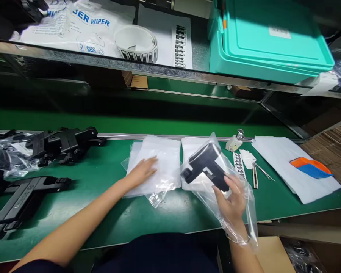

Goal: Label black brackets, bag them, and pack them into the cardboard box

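Note:
My right hand [232, 199] is closed around a black plastic part [206, 165] that sits inside a clear plastic bag [241, 212], held above the green table. My left hand [143, 170] lies flat with fingers spread on a stack of clear bags [161, 159] in the middle of the table. A second pile of bags [191, 148] lies just behind the held part.
Several black plastic parts [65, 144] and a long black piece [22, 197] lie at the left. A small bottle [235, 140], a label strip [238, 163], tweezers [263, 170] and white sheets with an orange-blue item [311, 167] lie at the right. A teal bin [269, 38] sits on the shelf.

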The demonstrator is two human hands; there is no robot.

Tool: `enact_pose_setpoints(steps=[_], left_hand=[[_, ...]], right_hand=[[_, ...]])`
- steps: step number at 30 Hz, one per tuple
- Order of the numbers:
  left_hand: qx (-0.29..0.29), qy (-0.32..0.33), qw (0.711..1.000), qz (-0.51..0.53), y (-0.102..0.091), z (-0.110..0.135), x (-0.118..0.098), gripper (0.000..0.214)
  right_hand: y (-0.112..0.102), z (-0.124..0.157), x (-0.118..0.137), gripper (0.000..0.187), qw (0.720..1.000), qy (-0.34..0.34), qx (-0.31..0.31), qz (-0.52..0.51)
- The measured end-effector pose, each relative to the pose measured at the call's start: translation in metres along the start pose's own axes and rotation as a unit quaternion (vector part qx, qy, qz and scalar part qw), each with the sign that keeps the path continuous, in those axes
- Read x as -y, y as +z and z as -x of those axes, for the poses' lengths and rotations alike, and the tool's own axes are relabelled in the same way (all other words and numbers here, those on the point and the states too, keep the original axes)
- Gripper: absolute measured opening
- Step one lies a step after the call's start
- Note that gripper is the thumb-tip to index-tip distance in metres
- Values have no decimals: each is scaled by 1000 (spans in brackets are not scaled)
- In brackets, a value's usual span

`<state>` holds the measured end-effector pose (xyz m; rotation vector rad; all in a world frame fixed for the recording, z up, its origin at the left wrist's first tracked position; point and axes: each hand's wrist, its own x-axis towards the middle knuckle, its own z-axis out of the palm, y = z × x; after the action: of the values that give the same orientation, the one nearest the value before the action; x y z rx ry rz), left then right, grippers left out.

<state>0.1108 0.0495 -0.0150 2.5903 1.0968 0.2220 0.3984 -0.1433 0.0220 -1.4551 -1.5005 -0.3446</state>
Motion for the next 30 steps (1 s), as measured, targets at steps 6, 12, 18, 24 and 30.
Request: enact_pose_setpoints(steps=[6, 12, 18, 24, 30], left_hand=[[103, 212, 970, 60, -92, 2, -70, 59], [267, 162, 933, 181, -67, 24, -96, 35], [104, -7, 860, 499, -16, 42, -79, 56], [95, 8, 930, 355, 9, 56, -100, 112], [-16, 347, 913, 214, 7, 43, -131, 92]], right_hand=[[-3, -20, 51, 54, 926, -186, 324, -55], [13, -24, 70, 45, 876, -138, 430, -168], [-17, -22, 46, 33, 985, 130, 28, -111], [-5, -21, 83, 68, 932, -37, 360, -33], [-26, -2, 53, 31, 874, -12, 412, -258]])
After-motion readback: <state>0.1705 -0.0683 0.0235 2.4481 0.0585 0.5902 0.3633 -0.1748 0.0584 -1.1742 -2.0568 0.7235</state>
